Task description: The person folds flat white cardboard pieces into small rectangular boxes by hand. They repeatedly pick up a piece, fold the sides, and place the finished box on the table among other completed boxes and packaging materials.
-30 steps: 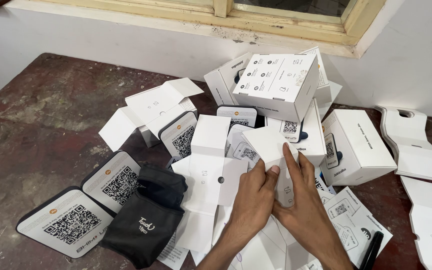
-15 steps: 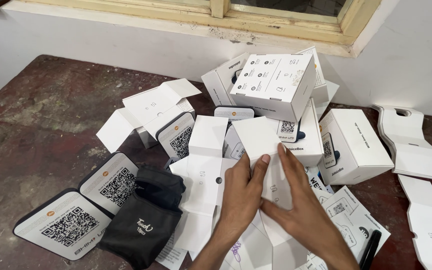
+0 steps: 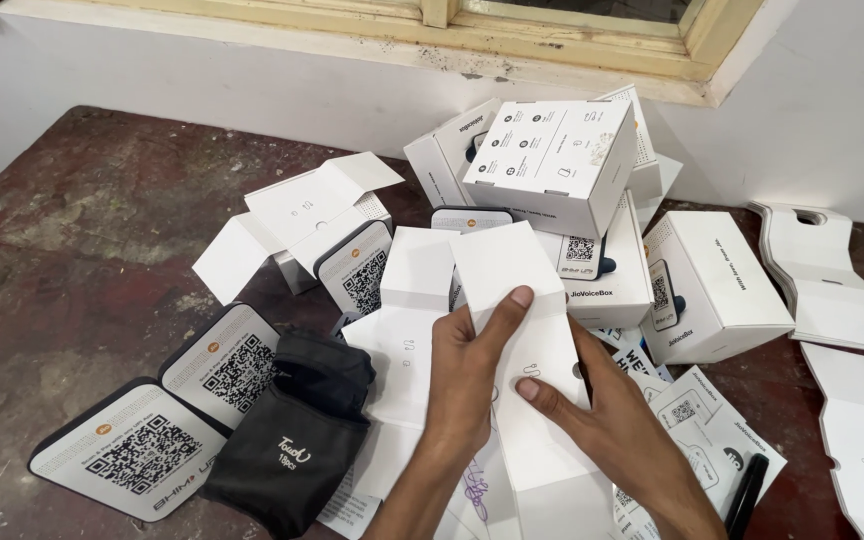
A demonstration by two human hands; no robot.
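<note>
Left hand [image 3: 467,375] and right hand [image 3: 592,420] pinched white card insert [image 3: 527,300], thumbs on top, steadying fold; black pouch [image 3: 292,440] beside.

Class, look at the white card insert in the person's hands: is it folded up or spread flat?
Partly folded: the white card insert bends along creases.

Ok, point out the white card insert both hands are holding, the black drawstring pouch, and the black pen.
white card insert [image 3: 512,265], head view, on its upper flap
black drawstring pouch [image 3: 292,450], head view, on its front face
black pen [image 3: 747,490], head view, on its barrel near the bottom edge
</note>
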